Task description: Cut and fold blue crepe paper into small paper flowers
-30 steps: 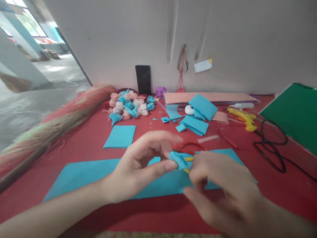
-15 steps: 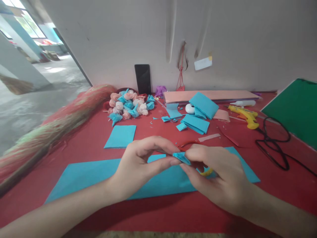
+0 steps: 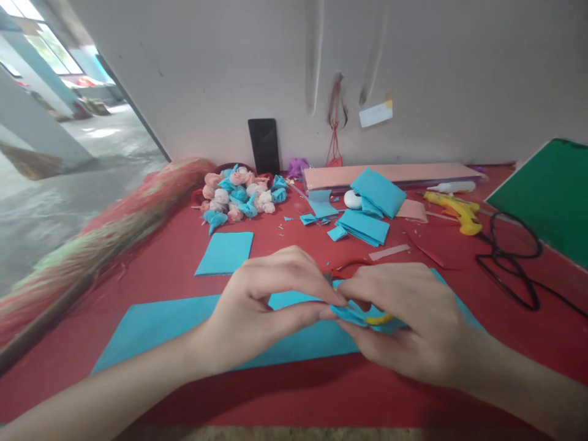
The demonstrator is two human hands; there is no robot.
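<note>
My left hand (image 3: 275,306) pinches a small folded piece of blue crepe paper (image 3: 350,313) between thumb and fingertips. On the same piece, my right hand (image 3: 408,324) closes from the other side with thumb and forefinger. A yellow curved loop (image 3: 379,320) shows beneath the right fingers; whether that hand touches it is hidden. Behind the hands curves a red handle-like shape (image 3: 351,266), mostly covered. Below them a long blue crepe paper strip (image 3: 169,324) lies flat on the red tabletop (image 3: 257,398).
A pile of paper roses (image 3: 239,196) sits at the back left by a leaning black phone (image 3: 264,146). Folded blue paper (image 3: 365,226) lies behind the hands, a blue square (image 3: 225,253) left. A yellow glue gun (image 3: 459,211) with black cable (image 3: 509,275) is right.
The blue piece has been turned and opened out between my fingers, looking wider now. My left fingertips have shifted slightly right, and my right hand has rolled palm-down a little.
</note>
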